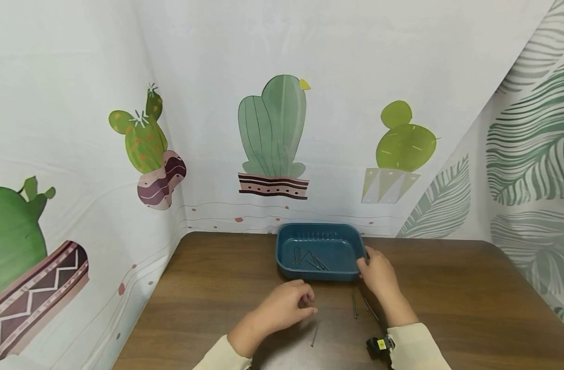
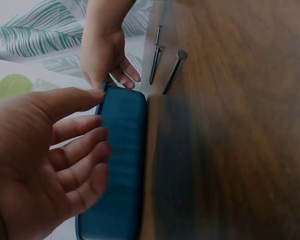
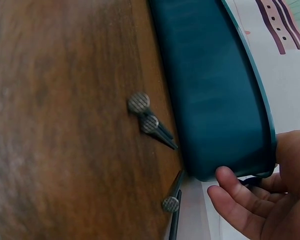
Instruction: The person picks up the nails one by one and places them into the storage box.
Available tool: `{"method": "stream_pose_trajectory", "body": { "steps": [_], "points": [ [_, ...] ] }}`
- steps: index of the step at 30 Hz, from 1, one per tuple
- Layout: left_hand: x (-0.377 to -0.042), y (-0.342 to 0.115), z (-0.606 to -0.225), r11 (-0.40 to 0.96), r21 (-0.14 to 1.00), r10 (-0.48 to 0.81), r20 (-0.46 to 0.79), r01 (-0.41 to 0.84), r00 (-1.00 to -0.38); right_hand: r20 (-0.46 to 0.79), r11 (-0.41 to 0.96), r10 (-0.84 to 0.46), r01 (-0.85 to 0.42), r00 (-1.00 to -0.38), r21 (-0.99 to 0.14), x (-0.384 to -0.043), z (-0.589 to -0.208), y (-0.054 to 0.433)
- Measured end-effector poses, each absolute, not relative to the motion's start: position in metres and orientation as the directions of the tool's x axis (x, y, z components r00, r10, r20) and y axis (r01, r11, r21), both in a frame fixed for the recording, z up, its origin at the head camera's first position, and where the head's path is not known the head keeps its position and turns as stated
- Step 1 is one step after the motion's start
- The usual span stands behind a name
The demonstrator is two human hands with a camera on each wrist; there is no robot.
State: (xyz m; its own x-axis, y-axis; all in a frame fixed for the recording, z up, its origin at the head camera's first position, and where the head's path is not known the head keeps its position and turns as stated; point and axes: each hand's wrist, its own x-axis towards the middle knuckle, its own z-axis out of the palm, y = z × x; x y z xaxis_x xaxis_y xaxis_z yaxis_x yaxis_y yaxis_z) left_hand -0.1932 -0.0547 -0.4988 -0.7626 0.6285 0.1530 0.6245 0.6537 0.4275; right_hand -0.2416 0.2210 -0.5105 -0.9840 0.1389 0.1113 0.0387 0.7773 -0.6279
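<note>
A dark blue tray (image 1: 320, 276) stands near the back of the table, with several nails (image 1: 315, 262) lying inside. My right hand (image 1: 379, 272) grips its right end, thumb at the rim and fingers around the outside; the right wrist view shows fingertips (image 3: 227, 177) by the tray's corner. In front of the tray hovers my left hand (image 1: 284, 306), fingers loosely curled, holding nothing. A single nail (image 1: 315, 334) lies on the table beside the left hand. More loose nails (image 1: 354, 307) lie in front of the tray's right end, close to the right wrist.
The wooden table (image 1: 217, 288) reaches a white curtain (image 1: 208, 103) printed with cacti and leaves behind and at the sides. A small black device with a yellow label (image 1: 379, 345) sits at the right wrist.
</note>
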Motion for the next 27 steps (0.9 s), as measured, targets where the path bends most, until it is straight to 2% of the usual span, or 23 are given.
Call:
{"method": "stream_pose_trajectory", "body": {
  "steps": [9, 17, 22, 27],
  "points": [
    [-0.178, -0.054, -0.501, 0.665, 0.399, 0.691, -0.006, 0.632, -0.723, 0.114, 0.780, 0.140, 0.038, -0.984, -0.625, -0.242, -0.510, 0.222],
    [-0.169, -0.052, -0.508, 0.646, 0.439, 0.708, -0.039, 0.624, -0.705, 0.093, 0.776, 0.138, 0.049, -0.986, -0.629, -0.241, -0.510, 0.222],
    [-0.169, -0.051, -0.513, 0.641, 0.394, 0.726, -0.031, 0.659, -0.687, 0.095, 0.775, 0.140, 0.049, -0.986, -0.630, -0.242, -0.510, 0.222],
    [-0.168, -0.053, -0.513, 0.661, 0.366, 0.712, -0.031, 0.655, -0.702, 0.103, 0.777, 0.141, 0.046, -0.985, -0.628, -0.243, -0.511, 0.221]
  ]
}}
